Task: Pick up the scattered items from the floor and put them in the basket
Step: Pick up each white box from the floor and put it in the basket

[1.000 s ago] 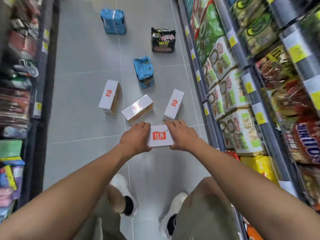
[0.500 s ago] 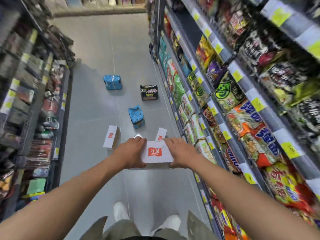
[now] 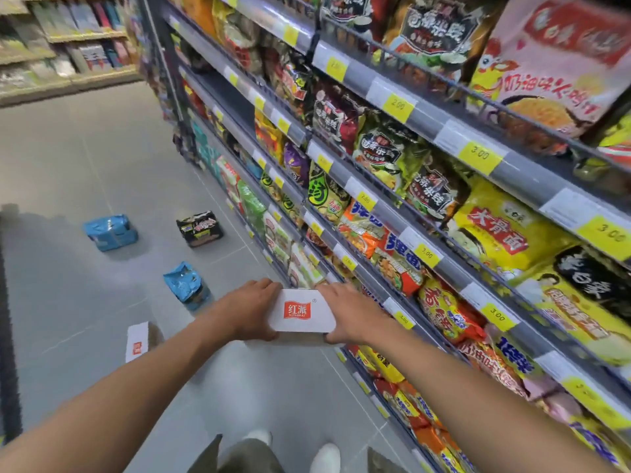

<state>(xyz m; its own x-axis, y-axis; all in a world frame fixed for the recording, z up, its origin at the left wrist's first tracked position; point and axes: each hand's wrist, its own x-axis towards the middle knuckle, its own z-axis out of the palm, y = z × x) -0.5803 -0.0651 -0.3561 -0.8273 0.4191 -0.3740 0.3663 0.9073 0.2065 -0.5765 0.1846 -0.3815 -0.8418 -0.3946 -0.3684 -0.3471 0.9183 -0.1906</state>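
Note:
A white box with a red logo (image 3: 302,311) is held up in front of me between both hands. My left hand (image 3: 246,308) grips its left end and my right hand (image 3: 348,314) grips its right end. Another white box (image 3: 138,341) lies on the grey floor to the lower left. Two blue packs (image 3: 111,232) (image 3: 186,285) and a black noodle pack (image 3: 200,228) lie farther along the aisle. No basket is in view.
Tall shelves of noodle packets with yellow price tags (image 3: 426,206) run along the right side. More shelving (image 3: 68,52) closes the aisle's far end. My shoes (image 3: 324,457) stand on the floor tiles below.
Both hands have lifted the white box off the floor and my view has risen. The other white boxes have slid down or out of sight behind my arms.

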